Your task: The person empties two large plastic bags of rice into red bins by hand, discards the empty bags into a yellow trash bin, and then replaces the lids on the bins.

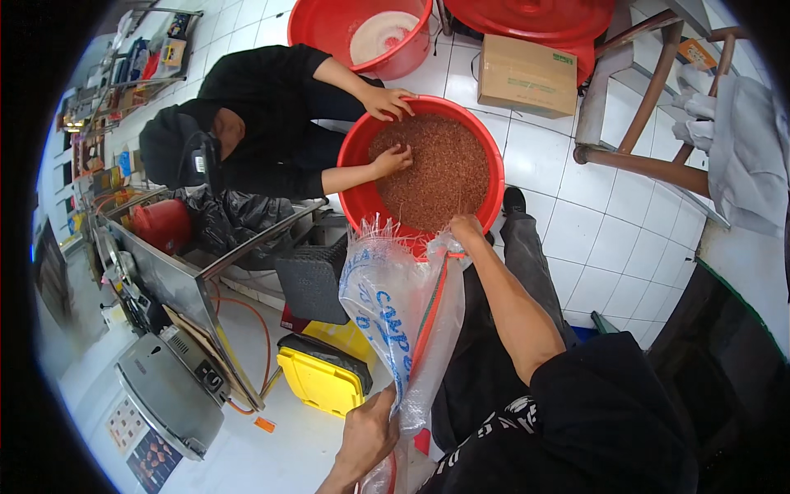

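A translucent woven plastic sack [426,321], with blue writing and a red and green stripe, hangs between my hands. My left hand [370,426] grips it low down, where the sack is bunched narrow. At its frayed mouth, my right hand [466,231] holds the edge over the near rim of a round red plastic tub [497,179]. Reddish-brown granules [438,167] fill much of the tub. What the sack holds cannot be made out. Across the tub, a co-worker's one hand [386,102] rests at the rim and the other [393,160] is over the granules.
Behind stands another red tub [296,25] with pale grains, beside a cardboard box [524,77]. A dark woven bin [311,278] and a yellow bin [324,376] stand at the left, near a metal table [179,296]. Brown stool legs [648,170] are at the right.
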Demonstrator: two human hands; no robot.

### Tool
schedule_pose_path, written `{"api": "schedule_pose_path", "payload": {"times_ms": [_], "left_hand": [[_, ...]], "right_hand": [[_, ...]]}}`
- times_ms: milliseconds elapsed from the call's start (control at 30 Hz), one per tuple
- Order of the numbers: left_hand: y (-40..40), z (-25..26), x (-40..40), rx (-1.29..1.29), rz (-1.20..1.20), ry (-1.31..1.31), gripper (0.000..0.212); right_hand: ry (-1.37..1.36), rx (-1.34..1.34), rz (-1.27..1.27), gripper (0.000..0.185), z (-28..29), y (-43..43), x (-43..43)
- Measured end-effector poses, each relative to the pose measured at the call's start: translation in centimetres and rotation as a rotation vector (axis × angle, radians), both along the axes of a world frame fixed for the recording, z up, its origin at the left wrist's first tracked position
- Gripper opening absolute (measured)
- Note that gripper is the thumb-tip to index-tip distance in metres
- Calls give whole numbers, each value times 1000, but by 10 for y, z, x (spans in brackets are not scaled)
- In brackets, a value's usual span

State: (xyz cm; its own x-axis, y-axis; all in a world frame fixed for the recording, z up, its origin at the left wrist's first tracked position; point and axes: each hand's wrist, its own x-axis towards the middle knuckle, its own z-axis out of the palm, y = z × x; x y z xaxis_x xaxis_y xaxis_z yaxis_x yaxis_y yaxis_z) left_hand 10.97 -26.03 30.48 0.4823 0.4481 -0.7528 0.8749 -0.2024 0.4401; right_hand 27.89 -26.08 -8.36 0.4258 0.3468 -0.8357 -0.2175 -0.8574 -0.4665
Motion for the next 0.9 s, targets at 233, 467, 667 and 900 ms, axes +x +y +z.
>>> {"api": "schedule_pose_path", "payload": {"times_ms": [233,467,667,900], "left_hand": [[2,47,-25,79,-128,0,47],[-1,103,-44,146,-131,71,48],[-23,132,-70,241,32,108,44],[-76,142,-86,302,333,111,37]], "right_hand": [[-112,-84,346,30,72,8,-10],[-138,2,208,28,112,15,-31],[-31,176,225,28,177,43,-36],[-47,291,222,31,238,53,-47]]}}
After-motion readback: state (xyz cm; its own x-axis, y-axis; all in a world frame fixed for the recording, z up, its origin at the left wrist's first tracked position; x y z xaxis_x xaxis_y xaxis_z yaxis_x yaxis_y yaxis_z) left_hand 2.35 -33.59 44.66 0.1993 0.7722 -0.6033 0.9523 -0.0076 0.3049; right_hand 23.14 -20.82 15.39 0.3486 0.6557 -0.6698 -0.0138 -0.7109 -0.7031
